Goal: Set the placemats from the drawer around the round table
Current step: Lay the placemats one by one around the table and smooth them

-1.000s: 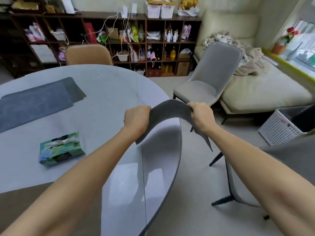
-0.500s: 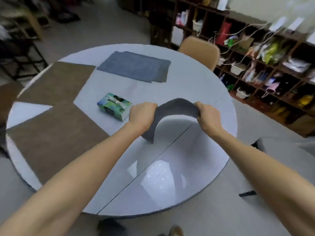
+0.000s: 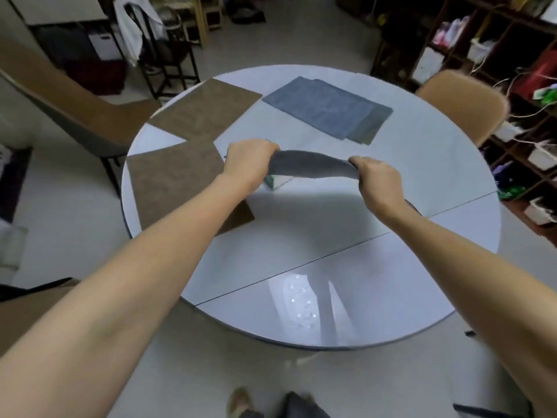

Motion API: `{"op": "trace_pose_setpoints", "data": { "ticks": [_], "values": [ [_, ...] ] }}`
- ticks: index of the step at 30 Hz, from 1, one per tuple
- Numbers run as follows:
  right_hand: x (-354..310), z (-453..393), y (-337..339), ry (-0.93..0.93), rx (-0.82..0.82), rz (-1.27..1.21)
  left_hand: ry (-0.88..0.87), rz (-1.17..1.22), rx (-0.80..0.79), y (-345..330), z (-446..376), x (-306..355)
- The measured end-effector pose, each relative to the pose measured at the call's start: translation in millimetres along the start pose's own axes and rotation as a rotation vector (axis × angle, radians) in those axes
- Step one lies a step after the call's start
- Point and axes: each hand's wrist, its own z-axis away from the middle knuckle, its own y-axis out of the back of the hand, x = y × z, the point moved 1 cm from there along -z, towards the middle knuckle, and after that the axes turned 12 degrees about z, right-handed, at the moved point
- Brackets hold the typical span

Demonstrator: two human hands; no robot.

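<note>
While both arms reach out over the round tabletop (image 3: 452, 182), the left hand (image 3: 248, 161) and the right hand (image 3: 378, 181) each grip one short end of a dark grey placemat (image 3: 310, 167), with the fingers curled around its edges. The mat is in the air, bowed upward between the two fists like a low arch, so its long axis runs from about 9 o'clock to 3 o'clock across the person's front. It hangs over the middle of the tabletop, and it partly hides a small green box (image 3: 272, 182) beneath it; I cannot tell what this box is.

Three places look already set: one brown mat (image 3: 205, 111) at about 11 o'clock, a second brown mat (image 3: 177, 182) at 9 o'clock touching it at a corner, and a blue-grey mat (image 3: 327, 108) at 12 to 1 o'clock, which seems to lie on another grey one. A tan chair (image 3: 461, 101) stands at 2 o'clock.

To my judgement, the bare part of the tabletop is from 3 o'clock around to 6 o'clock, nearer to the right hand. The mat probably must travel toward that side and come down flat, with its long edge along the rim. Both hands are almost equally far forward, so the mat is held roughly square to the person.
</note>
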Motion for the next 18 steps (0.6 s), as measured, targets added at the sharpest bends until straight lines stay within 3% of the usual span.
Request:
{"op": "trace_pose_setpoints", "data": {
  "ticks": [4, 7, 10, 14, 18],
  "values": [
    [-1.6, 50.3, -38.5, 0.224, -0.220, 0.046, 0.019, 0.052, -0.296, -63.1, 52.4, -18.1],
    [-9.9, 100.7, -70.8, 0.268, -0.499, 0.081, 0.076, 0.087, -0.574, -120.1, 92.9, -18.7],
    [-20.2, 142.9, -98.1, 0.255, -0.718, 0.096, 0.114, 0.103, -0.749, -164.3, 121.9, -13.2],
    [-33.4, 170.8, -118.7, 0.152, -0.749, 0.104, 0.137, 0.128, -0.838, -193.2, 149.6, -8.3],
    [-40.3, 186.9, -124.9, 0.122, -0.728, 0.120, 0.091, 0.148, -0.790, -201.1, 172.5, -6.7]
  ]
}}
